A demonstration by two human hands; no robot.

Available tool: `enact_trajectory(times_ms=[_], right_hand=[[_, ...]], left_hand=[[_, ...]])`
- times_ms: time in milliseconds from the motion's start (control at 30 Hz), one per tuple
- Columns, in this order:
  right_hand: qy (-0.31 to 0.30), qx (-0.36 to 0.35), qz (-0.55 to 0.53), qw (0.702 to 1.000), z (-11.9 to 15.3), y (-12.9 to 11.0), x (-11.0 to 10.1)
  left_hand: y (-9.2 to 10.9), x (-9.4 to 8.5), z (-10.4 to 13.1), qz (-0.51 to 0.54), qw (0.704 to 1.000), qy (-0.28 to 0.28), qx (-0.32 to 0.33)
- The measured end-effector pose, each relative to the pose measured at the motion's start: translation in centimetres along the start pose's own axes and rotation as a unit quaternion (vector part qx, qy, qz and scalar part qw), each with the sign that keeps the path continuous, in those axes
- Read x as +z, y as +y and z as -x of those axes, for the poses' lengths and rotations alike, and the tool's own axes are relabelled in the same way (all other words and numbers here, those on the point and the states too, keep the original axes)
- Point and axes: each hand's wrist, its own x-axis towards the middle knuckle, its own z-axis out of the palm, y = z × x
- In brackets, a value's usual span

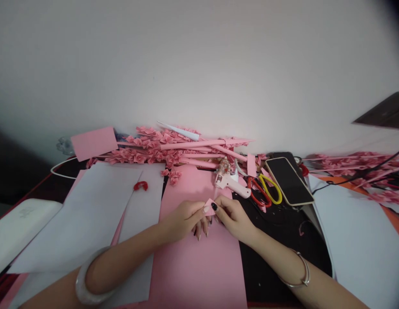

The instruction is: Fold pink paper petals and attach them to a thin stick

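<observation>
A small pink paper square [210,207] is pinched between both hands over a large pink sheet [199,262]. My left hand [188,218] grips its left side between thumb and fingers, with the other fingers curled below. On the right side, my right hand [233,216] presses it with a dark-nailed thumb. Just beyond the right hand lies a pale pink glue gun [231,182]. Small pink paper flowers [172,176] rest at the top of the pink sheet.
Pink flower stems [150,148] are heaped along the wall. Red-handled scissors [260,195], yellow-handled scissors [272,189] and a phone [289,180] lie right of centre. White sheets [86,214] cover the left, beside a white box [25,227]; more white paper [363,240] lies right.
</observation>
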Motion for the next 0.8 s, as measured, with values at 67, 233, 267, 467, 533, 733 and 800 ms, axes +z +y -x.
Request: enact_trajectory(times_ms=[67, 233, 267, 467, 533, 733, 800], right_hand=[[-0.003, 0.005, 0.003, 1.000, 0.03, 0.01, 0.02], [0.001, 0.000, 0.012, 1.000, 0.01, -0.02, 0.04], [0.016, -0.001, 0.017, 1.000, 0.00, -0.03, 0.03], [0.136, -0.028, 0.086, 0.987, 0.23, -0.09, -0.12], [0.101, -0.050, 0.107, 0.988, 0.34, -0.19, -0.10], [-0.016, -0.087, 0.128, 0.988, 0.08, -0.39, -0.01], [-0.030, -0.092, 0.115, 0.989, -0.03, -0.31, -0.10]], left_hand=[[-0.01, 0.06, 0.00, -0.005, 1.000, -0.002, 0.002], [-0.06, 0.16, -0.02, -0.013, 1.000, 0.012, 0.000], [-0.09, 0.14, -0.02, -0.014, 1.000, 0.025, -0.001], [-0.29, -0.02, 0.07, -0.072, 0.991, 0.113, 0.017], [-0.25, 0.02, 0.13, -0.103, 0.987, 0.119, 0.028], [0.10, 0.12, 0.28, -0.188, 0.978, 0.066, 0.064], [0.23, 0.11, 0.33, -0.206, 0.974, 0.049, 0.082]])
